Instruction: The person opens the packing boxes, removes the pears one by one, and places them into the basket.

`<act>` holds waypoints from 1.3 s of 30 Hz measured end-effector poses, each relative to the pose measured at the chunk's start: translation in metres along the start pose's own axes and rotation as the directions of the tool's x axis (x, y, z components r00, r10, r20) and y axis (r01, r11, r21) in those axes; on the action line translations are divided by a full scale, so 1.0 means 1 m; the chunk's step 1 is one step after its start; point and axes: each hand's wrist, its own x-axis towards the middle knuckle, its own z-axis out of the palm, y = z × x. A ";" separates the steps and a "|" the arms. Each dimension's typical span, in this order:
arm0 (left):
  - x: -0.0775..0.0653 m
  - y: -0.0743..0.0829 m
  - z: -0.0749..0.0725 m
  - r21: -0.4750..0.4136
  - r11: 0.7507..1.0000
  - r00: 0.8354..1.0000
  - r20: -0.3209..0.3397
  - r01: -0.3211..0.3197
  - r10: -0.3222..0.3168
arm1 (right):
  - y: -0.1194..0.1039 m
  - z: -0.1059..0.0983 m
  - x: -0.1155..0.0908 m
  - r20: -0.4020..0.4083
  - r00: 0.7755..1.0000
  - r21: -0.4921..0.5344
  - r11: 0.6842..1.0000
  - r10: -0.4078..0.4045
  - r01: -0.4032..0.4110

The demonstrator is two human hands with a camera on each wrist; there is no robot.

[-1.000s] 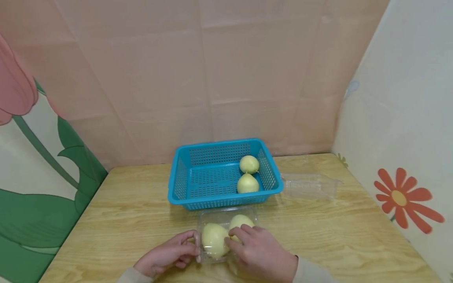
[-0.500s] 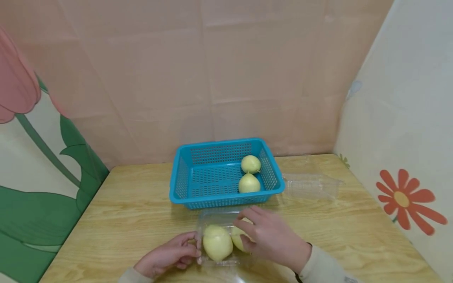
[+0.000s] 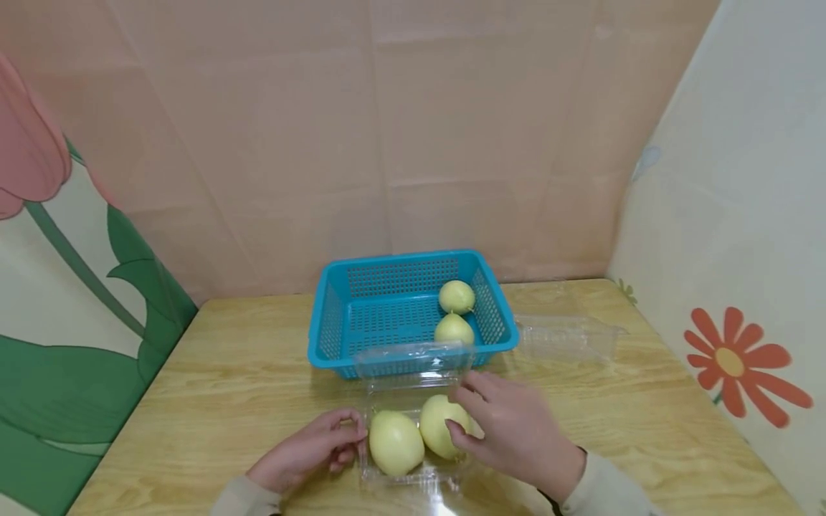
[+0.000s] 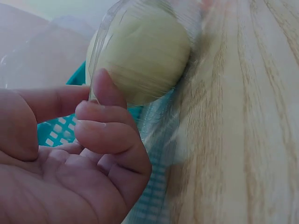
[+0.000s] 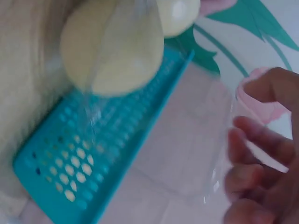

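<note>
Two pale yellow pears, one on the left (image 3: 396,444) and one on the right (image 3: 440,428), lie in a clear plastic clamshell container (image 3: 381,476) near the front of the table. Its hinged lid (image 3: 413,353) stands raised at the back, overlapping the basket. My left hand (image 3: 312,450) pinches the container's left rim between thumb and fingers; the left wrist view shows the thin plastic edge between them. Beside the right pear is my right hand (image 3: 516,430), thumb and fingers apart. In the right wrist view its fingertips (image 5: 240,140) are right at the lid's edge.
Behind the container stands a blue perforated basket (image 3: 316,337) holding two more pears (image 3: 454,330). Another clear plastic container (image 3: 568,338) lies to the basket's right on the wooden table (image 3: 245,373). A pink backdrop and painted panels bound the table.
The lid has swung up from behind the pears to a raised position. My right hand has moved off the right pear to the right. My left hand has stayed at the rim.
</note>
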 end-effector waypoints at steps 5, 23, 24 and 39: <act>0.001 0.001 0.000 0.013 1.000 1.000 -0.007 -0.020 0.020 | -0.005 0.011 -0.005 0.239 0.965 -0.028 0.994 0.110 -0.106; 0.000 0.003 -0.002 0.047 0.999 1.000 0.018 -0.023 0.023 | 0.004 0.035 0.005 0.554 0.799 0.046 0.950 0.233 -0.308; 0.000 0.003 -0.002 0.048 0.999 1.000 0.018 -0.023 0.023 | 0.005 0.036 0.006 0.565 0.793 0.052 0.949 0.228 -0.310; 0.000 0.002 -0.004 0.038 0.999 1.000 0.019 -0.017 0.016 | 0.008 0.048 0.013 0.624 0.765 0.083 0.959 0.161 -0.270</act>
